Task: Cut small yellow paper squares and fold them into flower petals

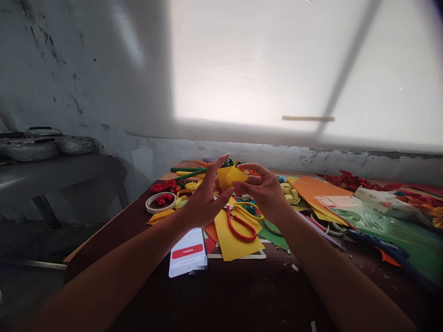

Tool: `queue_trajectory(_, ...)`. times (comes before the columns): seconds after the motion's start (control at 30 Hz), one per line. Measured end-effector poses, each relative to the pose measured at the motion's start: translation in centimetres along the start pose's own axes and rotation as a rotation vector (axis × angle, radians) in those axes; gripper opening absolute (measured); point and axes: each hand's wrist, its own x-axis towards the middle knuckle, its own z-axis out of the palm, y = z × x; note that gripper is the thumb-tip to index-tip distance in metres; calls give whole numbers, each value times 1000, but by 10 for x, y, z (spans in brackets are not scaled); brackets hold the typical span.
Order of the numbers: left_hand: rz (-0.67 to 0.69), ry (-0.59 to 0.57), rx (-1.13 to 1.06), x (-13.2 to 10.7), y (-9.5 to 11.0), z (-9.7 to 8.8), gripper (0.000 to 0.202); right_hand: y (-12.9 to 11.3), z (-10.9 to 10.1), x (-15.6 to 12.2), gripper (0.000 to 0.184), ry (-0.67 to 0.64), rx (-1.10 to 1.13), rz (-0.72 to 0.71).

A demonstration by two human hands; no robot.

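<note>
Shaping looked like the step: yellow paper piece (pixel 231 176) up over the table (pixel 242 295), right hand (pixel 265 189) pinching its edge, left hand (pixel 206 197) around it, fingers splayed, I couldn't tell its grip. Next bit probably needed steadying.

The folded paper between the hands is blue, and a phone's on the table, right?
No, the head view shows the folded paper is yellow, not blue. It's between the left hand and right hand, and a phone is on the table.
</note>
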Motion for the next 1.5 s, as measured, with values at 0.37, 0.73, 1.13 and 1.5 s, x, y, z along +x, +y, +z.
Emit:
queue_trajectory(0.37,-65,46,-28,0,0,7,68,-1,4,-2,67,15,32,-18)
queue_trajectory(0.73,-48,59,-97,2,0,10,67,3,4,-1,64,17,40,-17)
queue_trajectory(1.13,-101,100,-108,3,-2,9,67,7,7,0,61,16,24,-45)
queue_trajectory(1.5,-169,71,-130,5,-2,7,81,10,-14,7,47,-116,-318,-256)
